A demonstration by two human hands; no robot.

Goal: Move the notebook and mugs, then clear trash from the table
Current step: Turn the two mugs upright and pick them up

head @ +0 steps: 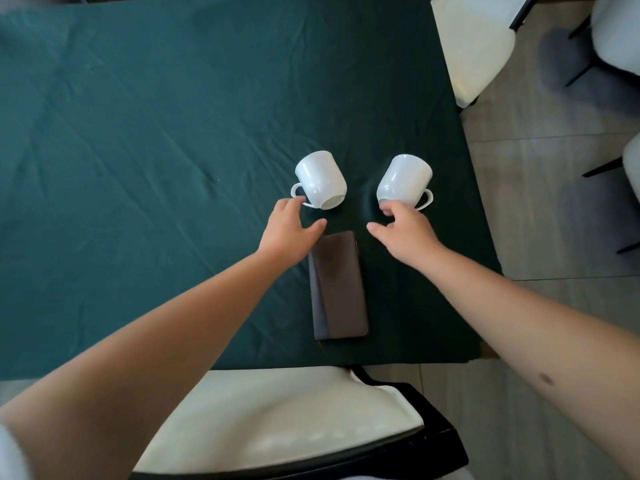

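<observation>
Just beyond spread left hand (289, 225) and right hand (403, 227), seemingly touching: two mugs (320, 180).

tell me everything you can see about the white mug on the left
The left mug is plain glossy white, ceramic by its look, with a rounded body and a thin loop handle that points left. It appears to stand upside down on the dark green tablecloth: its flat base shows, its mouth does not. It stands beyond the brown notebook, apart from the other mug. The left hand is open, fingertips at the handle; contact is unclear.
</observation>
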